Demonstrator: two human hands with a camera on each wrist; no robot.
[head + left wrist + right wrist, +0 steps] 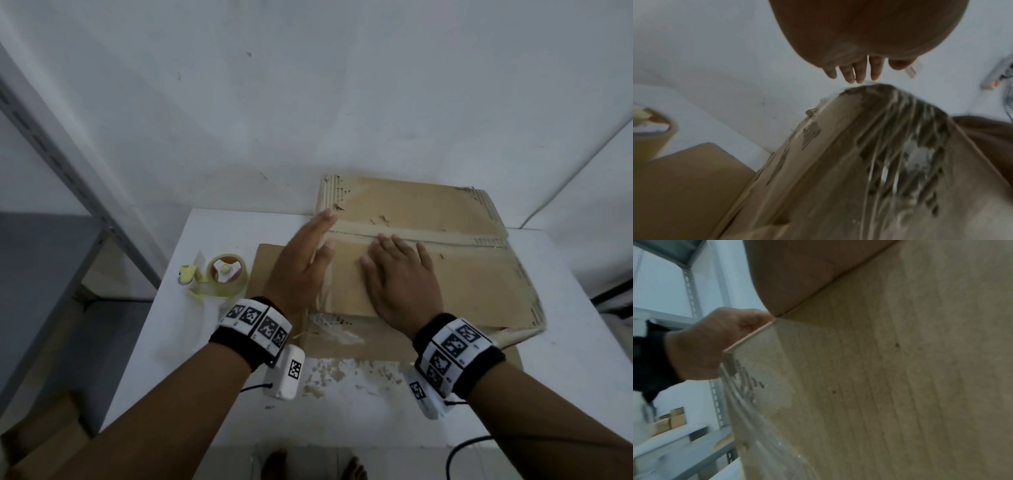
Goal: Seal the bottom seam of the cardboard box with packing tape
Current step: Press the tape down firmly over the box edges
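Note:
A worn cardboard box (462,274) lies on the white table (191,342) with its flaps closed and the seam (445,236) running left to right. My right hand (397,277) lies flat on the near flap, fingertips just short of the seam. My left hand (308,260) is at the box's left edge, fingers straight, thumb over the top face. The left wrist view shows its straight fingers (855,71) above the box's torn corner (890,129). A yellow tape dispenser (222,274) with a roll of clear tape stands left of the box, untouched.
A flat cardboard sheet (267,267) lies under the box's left side. Shreds of old tape (329,325) hang from the front left corner, and paper scraps (342,373) stick to the table in front. A metal shelf frame (68,171) stands at the left, a wall behind.

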